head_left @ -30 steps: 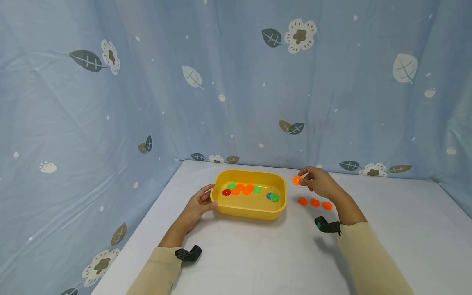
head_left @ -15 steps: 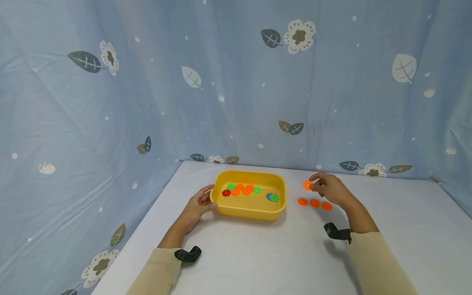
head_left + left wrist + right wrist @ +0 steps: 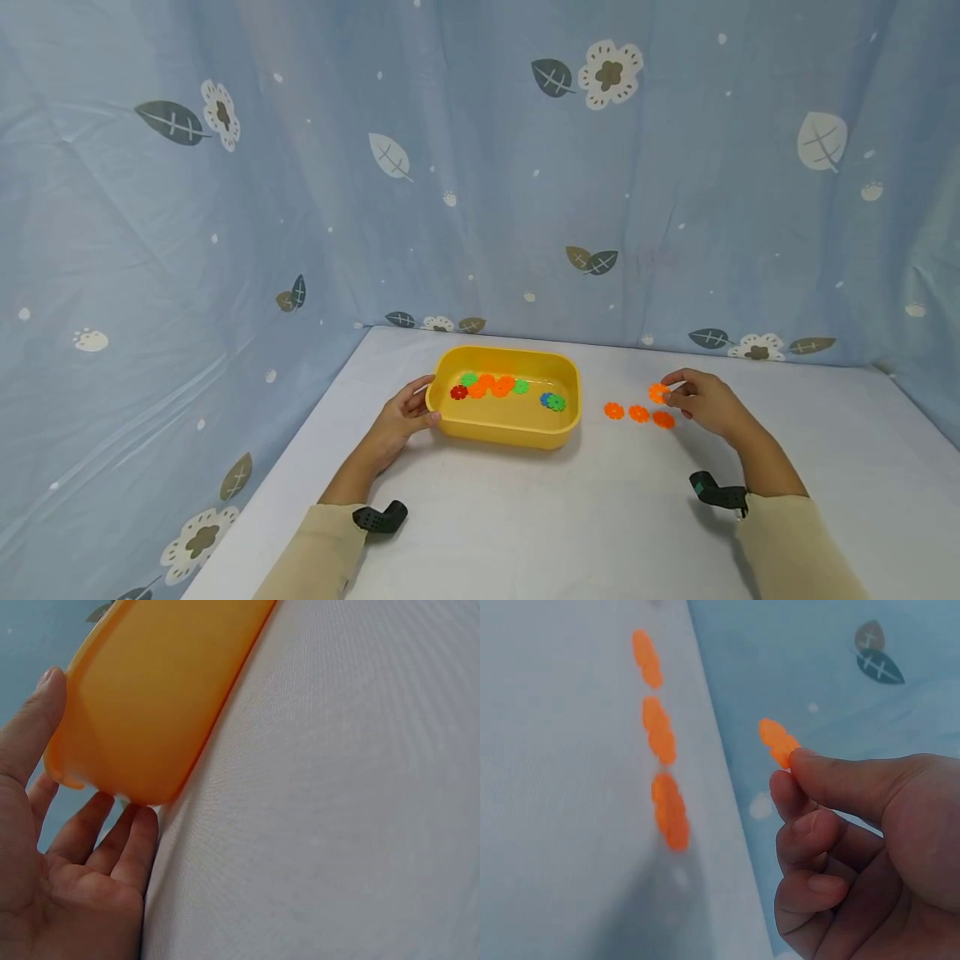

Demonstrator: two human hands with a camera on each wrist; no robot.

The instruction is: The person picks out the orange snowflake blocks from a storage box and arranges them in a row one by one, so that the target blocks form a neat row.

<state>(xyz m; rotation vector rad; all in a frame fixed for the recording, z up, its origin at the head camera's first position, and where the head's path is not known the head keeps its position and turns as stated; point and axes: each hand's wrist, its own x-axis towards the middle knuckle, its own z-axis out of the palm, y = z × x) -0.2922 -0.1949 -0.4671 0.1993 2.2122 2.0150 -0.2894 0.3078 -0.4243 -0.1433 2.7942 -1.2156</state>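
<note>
My left hand (image 3: pixel 396 423) holds the left end of a yellow plastic tub (image 3: pixel 498 435), thumb at the rim and fingertips against its end wall (image 3: pixel 150 712) in the left wrist view. Between thumb and index finger, my right hand (image 3: pixel 705 404) pinches an orange flower-shaped disc (image 3: pixel 774 739), raised above the white table. Close below it, a row of three similar orange discs (image 3: pixel 639 414) lies on the cloth, right of the tub. Inside the tub are several orange discs (image 3: pixel 486 382), a red disc (image 3: pixel 459 392), some green discs (image 3: pixel 556 403) and a blue one partly covered by green.
A white cloth covers the table (image 3: pixel 540 517). Behind and to the left hangs a blue curtain (image 3: pixel 480 183) with leaves and flowers, meeting the table's back edge. A black wrist camera (image 3: pixel 381 517) sits on the left sleeve and another (image 3: pixel 718 492) on the right.
My right hand has moved right and slightly nearer with the orange disc, from beside the tub's far right corner to above the row's right end. The left hand and tub stay put.
</note>
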